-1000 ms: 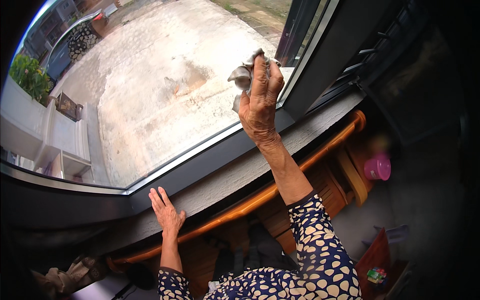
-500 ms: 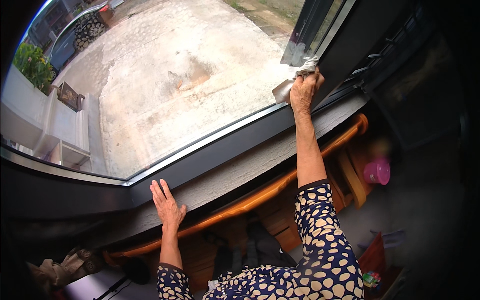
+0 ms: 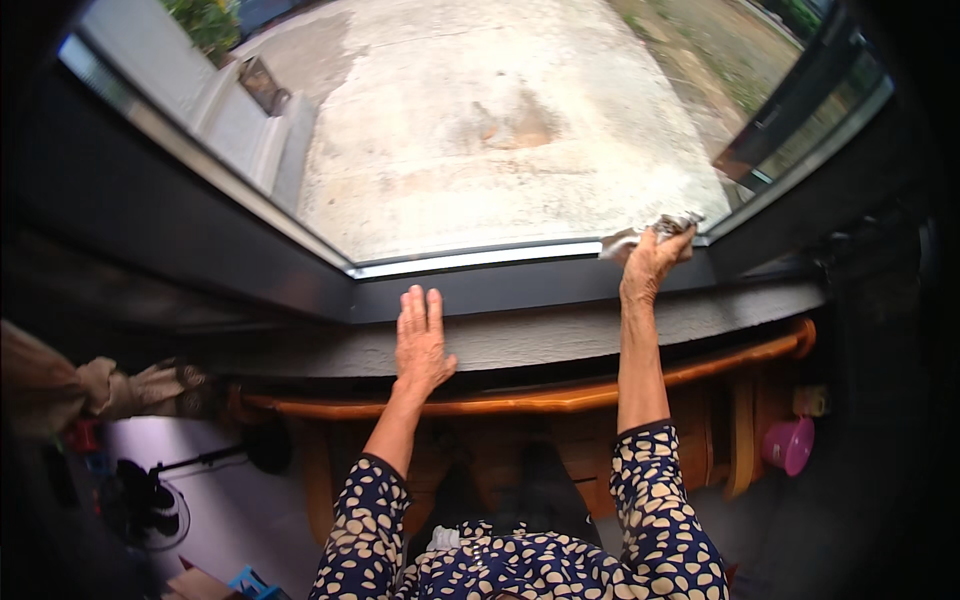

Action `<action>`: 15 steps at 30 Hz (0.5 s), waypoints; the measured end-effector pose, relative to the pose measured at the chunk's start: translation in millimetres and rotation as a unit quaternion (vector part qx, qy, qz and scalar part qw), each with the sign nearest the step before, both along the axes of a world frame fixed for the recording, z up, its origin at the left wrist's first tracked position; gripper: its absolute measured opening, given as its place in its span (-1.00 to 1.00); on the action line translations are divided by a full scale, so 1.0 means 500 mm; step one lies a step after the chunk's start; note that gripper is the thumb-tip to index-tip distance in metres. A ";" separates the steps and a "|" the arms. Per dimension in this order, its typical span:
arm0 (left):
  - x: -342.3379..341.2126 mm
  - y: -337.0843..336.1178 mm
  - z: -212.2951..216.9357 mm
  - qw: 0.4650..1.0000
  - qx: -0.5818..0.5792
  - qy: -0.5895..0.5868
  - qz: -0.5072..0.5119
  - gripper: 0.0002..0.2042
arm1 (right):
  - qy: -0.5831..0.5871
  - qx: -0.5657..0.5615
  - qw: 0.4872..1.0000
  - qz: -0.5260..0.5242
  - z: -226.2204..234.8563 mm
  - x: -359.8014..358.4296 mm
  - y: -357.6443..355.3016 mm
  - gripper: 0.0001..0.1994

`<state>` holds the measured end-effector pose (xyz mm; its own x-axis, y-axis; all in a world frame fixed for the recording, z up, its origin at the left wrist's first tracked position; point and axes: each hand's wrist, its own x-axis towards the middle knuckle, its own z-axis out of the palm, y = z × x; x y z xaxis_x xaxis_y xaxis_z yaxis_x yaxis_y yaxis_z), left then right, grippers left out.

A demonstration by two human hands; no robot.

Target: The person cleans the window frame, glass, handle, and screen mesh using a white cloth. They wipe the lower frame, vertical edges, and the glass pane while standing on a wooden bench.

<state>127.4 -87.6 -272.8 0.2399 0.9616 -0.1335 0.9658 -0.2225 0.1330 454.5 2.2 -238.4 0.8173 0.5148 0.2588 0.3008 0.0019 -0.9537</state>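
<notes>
My right hand (image 3: 652, 268) is closed on a crumpled whitish-grey cloth (image 3: 678, 226) at the lower right corner of the window glass (image 3: 480, 160). Part of the cloth spreads left over the silvery strip along the bottom of the pane. My left hand (image 3: 421, 340) lies flat, fingers stretched out, on the grey sill (image 3: 520, 335), its fingertips against the dark window frame (image 3: 500, 289). Nothing is in the left hand.
Below the sill runs the orange-brown wooden backrest (image 3: 540, 401) of a bench. A pink plastic tub (image 3: 789, 446) is at the right. A black fan (image 3: 150, 500) and a bunched beige curtain (image 3: 120, 385) are at the left. Pale concrete (image 3: 450, 150) lies outside.
The view has turned, so the window's bottom edge now runs nearly level. My right hand has moved with the cloth down to the bottom corner of the pane. The left hand stays on the sill.
</notes>
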 end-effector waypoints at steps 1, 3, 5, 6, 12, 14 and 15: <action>-0.002 0.001 -0.001 1.000 -0.001 -0.016 -0.001 0.14 | -0.014 -0.004 1.000 0.009 0.031 -0.045 -0.009 -0.24; -0.012 0.000 0.002 0.999 0.001 -0.030 -0.015 0.13 | -0.082 -0.013 0.997 0.006 0.064 -0.117 -0.016 -0.24; -0.008 -0.015 0.011 0.998 -0.011 -0.055 -0.014 0.10 | -0.114 -0.003 0.993 0.041 0.071 -0.165 -0.027 -0.26; -0.007 -0.018 0.011 0.997 -0.013 -0.080 -0.015 0.08 | -0.126 0.011 0.991 0.051 0.075 -0.186 -0.027 -0.27; -0.033 -0.060 -0.002 0.979 0.024 -0.202 0.020 -0.14 | -0.242 0.120 0.954 0.131 0.083 -0.333 -0.022 -0.15; -0.044 -0.067 0.015 0.969 0.044 -0.238 0.044 -0.18 | -0.252 0.182 0.935 0.168 0.069 -0.365 -0.011 -0.15; -0.054 -0.068 0.029 0.964 0.054 -0.255 0.057 -0.20 | -0.244 0.207 0.926 0.200 0.083 -0.389 -0.014 -0.18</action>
<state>100.6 -121.8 -258.3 0.1405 0.9871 0.0765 0.7993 -0.1587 0.5796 260.2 -5.1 -196.8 0.3163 0.5241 0.7907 0.5929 0.5415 -0.5961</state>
